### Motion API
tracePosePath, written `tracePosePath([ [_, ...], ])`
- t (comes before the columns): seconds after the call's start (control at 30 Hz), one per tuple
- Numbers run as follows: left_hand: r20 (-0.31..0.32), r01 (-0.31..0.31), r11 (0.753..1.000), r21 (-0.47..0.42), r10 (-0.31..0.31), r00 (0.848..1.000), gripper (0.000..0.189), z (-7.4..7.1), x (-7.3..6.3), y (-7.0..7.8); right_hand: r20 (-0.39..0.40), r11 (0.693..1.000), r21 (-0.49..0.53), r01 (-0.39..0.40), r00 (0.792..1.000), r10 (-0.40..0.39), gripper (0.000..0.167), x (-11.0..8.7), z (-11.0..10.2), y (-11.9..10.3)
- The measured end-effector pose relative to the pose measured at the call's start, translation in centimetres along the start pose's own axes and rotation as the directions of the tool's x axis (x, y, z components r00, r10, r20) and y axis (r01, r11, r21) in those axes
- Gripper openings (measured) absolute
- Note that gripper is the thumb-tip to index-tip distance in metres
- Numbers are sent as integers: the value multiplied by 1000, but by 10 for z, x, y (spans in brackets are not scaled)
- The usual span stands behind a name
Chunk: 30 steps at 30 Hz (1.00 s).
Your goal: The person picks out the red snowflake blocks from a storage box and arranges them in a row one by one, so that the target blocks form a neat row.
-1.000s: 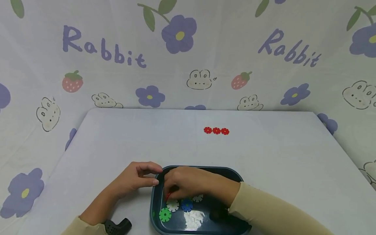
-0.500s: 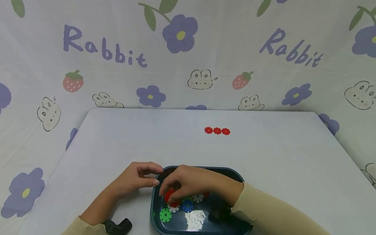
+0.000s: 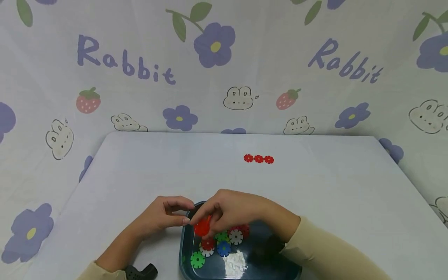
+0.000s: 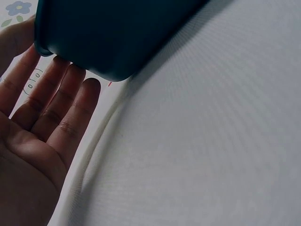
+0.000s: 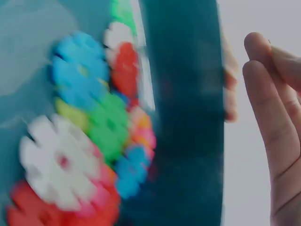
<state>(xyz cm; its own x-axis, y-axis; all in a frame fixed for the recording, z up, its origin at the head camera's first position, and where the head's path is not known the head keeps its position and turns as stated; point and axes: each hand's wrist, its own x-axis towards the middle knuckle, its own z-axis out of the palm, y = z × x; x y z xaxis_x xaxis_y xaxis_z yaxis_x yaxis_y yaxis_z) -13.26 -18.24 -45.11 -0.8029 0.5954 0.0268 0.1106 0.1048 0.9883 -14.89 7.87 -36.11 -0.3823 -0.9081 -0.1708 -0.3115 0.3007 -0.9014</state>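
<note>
A red notched plastic disc [image 3: 202, 227] is pinched between the fingers and thumb of my right hand [image 3: 236, 210], above the left part of a dark teal tray [image 3: 181, 256]. Beneath that hand lie several loose discs: a green disc [image 3: 197, 259], a blue disc [image 3: 223, 248], a white disc [image 3: 236, 236] and more in red. The right wrist view shows the pile blurred; the held disc does not show there. My left hand [image 4: 42, 122] is at the tray's left corner, fingers extended and loosely bent, fingertips at the tray's outer wall [image 4: 113, 42].
Three red discs [image 3: 258, 159] lie in a joined-looking row toward the far side of the white table [image 3: 140, 167]. A black curved object [image 3: 141, 272] sits by the left sleeve. A printed cloth [image 3: 147, 105] hangs behind the table.
My right hand has risen from the tray's pile with the red disc, uncovering more discs below. My left hand stays at the tray corner.
</note>
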Motion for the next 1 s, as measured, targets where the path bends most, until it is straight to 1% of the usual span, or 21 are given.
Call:
tracePosePath([
  [0.07, -4, 2, 1000, -4, -2, 1000, 27, 0, 0, 0, -44, 1000, 27, 2, 999, 0, 37, -7, -11, -3],
  [0.17, -15, 11, 1000, -1, -11, 1000, 27, 1, 1, 2, -157, 1000, 12, 7, 988, -5, 39, -21, -32, -9],
  [0.23, -19, 17, 1000, 0, -17, 1000, 27, 1, 1, 3, -246, 1000, 1, 18, 969, -18, 41, -31, -47, -10],
  [0.3, -23, 20, 1000, 2, -20, 1000, 28, 1, 1, 4, -344, 1000, 1, 26, 939, -24, 41, -42, -64, -8],
  [0.37, -23, 22, 1000, -5, -22, 1000, 29, 1, 1, 4, -440, 1000, 9, 19, 898, -13, 41, -53, -80, -2],
  [0.43, -22, 25, 1000, -9, -25, 999, 29, 1, 1, 3, -533, 999, 31, -7, 846, 22, 41, -63, -95, 7],
  [0.47, -22, 28, 1000, -8, -28, 999, 29, 1, 0, 3, -576, 999, 47, -23, 816, 46, 41, -68, -101, 13],
  [0.57, -22, 33, 999, -9, -34, 999, 29, 2, 0, 2, -692, 992, 89, -86, 711, 124, 43, -79, -117, 38],
  [0.63, -24, 34, 999, -4, -34, 999, 29, 2, 0, 2, -743, 985, 108, -134, 647, 169, 44, -85, -125, 56],
  [0.7, -24, 28, 1000, -1, -28, 999, 28, 2, 0, 2, -776, 973, 125, -196, 592, 219, 45, -90, -129, 76],
  [0.73, -23, 25, 1000, 1, -25, 999, 28, 2, 0, 1, -781, 965, 133, -227, 574, 244, 46, -93, -131, 85],
  [0.8, -24, 21, 1000, 4, -21, 1000, 27, 2, 0, 1, -786, 939, 151, -310, 538, 304, 47, -99, -133, 104],
  [0.9, -24, 22, 1000, 10, -21, 999, 27, 1, 0, 1, -783, 887, 178, -426, 485, 390, 48, -108, -136, 130],
  [1.0, -27, 26, 1000, 11, -25, 999, 27, 1, 0, 1, -778, 834, 190, -519, 438, 450, 50, -113, -136, 149],
])
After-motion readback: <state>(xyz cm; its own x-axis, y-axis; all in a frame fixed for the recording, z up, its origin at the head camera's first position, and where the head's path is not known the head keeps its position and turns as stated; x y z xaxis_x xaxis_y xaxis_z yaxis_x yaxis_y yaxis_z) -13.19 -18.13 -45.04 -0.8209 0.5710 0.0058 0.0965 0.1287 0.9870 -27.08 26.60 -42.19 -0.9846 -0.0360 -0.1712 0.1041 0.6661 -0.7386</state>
